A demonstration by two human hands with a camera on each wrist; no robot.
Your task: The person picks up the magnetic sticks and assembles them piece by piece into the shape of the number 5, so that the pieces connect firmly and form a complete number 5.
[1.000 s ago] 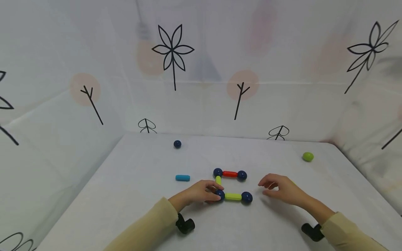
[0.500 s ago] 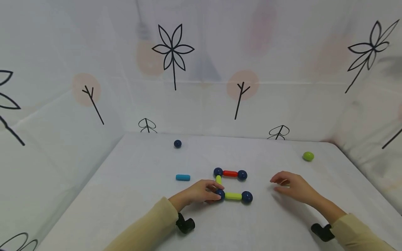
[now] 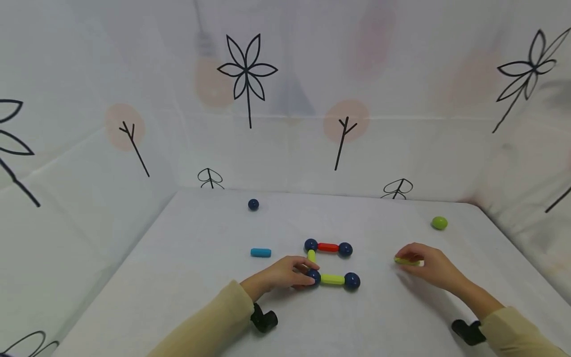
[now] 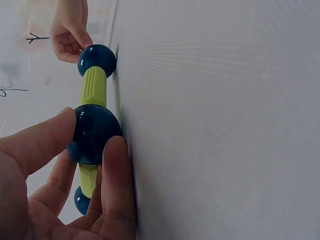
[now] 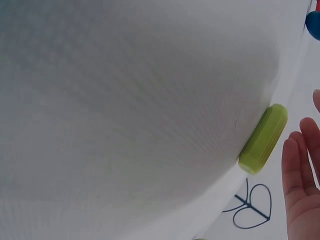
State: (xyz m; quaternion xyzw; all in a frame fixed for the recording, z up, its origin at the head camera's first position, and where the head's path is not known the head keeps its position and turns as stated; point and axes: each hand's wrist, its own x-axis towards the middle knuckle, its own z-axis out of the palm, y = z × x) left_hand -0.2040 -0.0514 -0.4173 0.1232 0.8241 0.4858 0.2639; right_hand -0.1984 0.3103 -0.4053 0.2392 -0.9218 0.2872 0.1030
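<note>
My left hand (image 3: 285,273) pinches a dark blue ball (image 4: 95,132) between thumb and fingers. This ball joins a yellow-green stick (image 3: 332,279) and a shorter-looking yellow-green one (image 3: 312,255). Together with a red stick (image 3: 328,247) and more blue balls they form a C-shaped toy construction on the table. To the right, my right hand (image 3: 430,267) hovers by a loose yellow-green stick (image 5: 263,140). In the head view that stick shows in the gap between thumb and fingers. The right wrist view shows it on the table surface, slightly apart from the extended fingers (image 5: 295,170).
A light blue stick (image 3: 260,253) lies left of the construction. Farther back are a dark blue ball (image 3: 253,205) and, at the right, a green ball (image 3: 439,223). A patterned white cloth (image 3: 285,148) borders the white table at the back and sides.
My right hand has moved to the right, away from the construction, and the loose yellow-green stick now shows between its fingers and thumb. The left hand has stayed on the same ball.
</note>
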